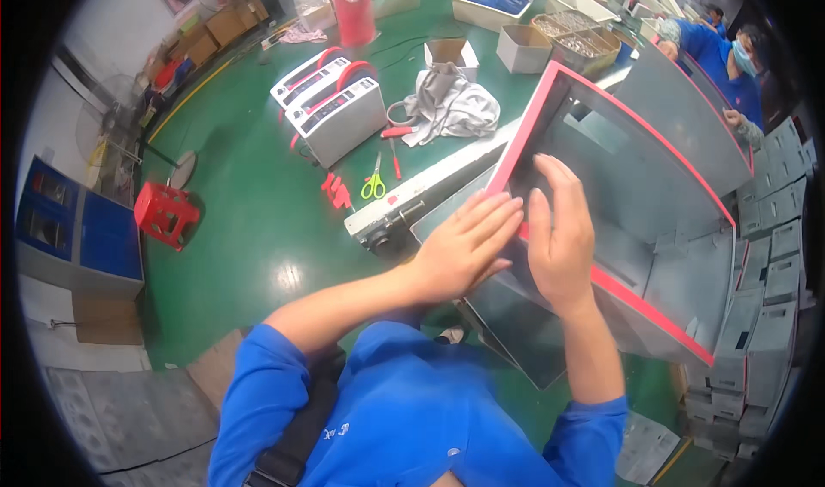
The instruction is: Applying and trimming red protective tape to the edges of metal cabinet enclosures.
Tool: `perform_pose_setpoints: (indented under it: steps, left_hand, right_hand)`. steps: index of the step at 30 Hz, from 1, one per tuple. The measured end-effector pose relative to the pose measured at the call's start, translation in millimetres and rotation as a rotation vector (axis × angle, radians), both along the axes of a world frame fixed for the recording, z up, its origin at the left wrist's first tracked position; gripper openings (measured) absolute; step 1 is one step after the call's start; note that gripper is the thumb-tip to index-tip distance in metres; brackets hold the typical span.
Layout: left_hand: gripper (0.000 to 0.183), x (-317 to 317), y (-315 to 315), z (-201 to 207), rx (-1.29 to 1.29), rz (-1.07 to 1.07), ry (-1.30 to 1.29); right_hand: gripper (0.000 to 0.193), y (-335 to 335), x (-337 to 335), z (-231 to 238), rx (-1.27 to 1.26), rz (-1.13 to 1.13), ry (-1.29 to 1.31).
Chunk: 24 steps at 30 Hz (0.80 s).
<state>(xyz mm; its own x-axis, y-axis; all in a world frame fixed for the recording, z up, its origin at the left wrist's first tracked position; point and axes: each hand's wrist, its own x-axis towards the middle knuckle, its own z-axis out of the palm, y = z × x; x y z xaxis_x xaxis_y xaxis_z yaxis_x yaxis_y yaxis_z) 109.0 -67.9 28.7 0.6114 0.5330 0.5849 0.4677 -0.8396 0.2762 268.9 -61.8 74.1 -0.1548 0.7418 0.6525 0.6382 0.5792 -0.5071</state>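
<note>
Directions are read on a dial centred on the head view, 12 at the top. The large grey case point(687, 294), its open face bordered by red edging, lies from about 1 to 4 o'clock, with its nearest corner just beside the dial's centre. The left hand point(468, 246) is open and flat, fingers together, laid across the red edging at that corner. The right hand point(563, 238) is open and loosely curved, standing next to the left hand over the case's near edge; whether it presses on the edging cannot be told, nor whether anything small is hidden beneath the fingers. A white rail point(447, 177) runs from near the centre toward 1 o'clock. On the green surface beyond the rail, green-handled scissors point(373, 187) lie between 10 and 11 o'clock, near a red-handled tool point(396, 156). Two white machines point(348, 126) with red handles stand side by side at 11 o'clock. A crumpled grey cloth point(455, 104) lies between 12 and 1 o'clock. A red stool point(166, 215) is at 9 o'clock. At 2 o'clock a co-worker point(730, 79) in blue has hands on another grey panel point(683, 104).
</note>
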Motion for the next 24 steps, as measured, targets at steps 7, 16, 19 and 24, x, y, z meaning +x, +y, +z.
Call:
perform_pose_setpoints:
  steps: [7, 16, 19, 24]
  left_hand:
    - [0.059, -19, -13, -17, -0.035, -0.066, -0.082]
    - [0.053, -192, 24, -85, -0.367, 0.2, -0.185]
    - [0.045, -283, 64, -121, -0.377, 0.511, -0.266]
    - [0.049, -383, 145, -188, -0.48, 0.852, -0.489]
  right_hand:
    - [0.055, 104, -40, -16, -0.138, 0.137, -0.636]
    - [0.057, 261, 19, -27, -0.302, -0.339, -0.63]
    - [0.059, 298, 38, -36, -0.403, -0.39, -0.707]
    - [0.063, 287, 18, -33, -0.437, -0.535, -0.748]
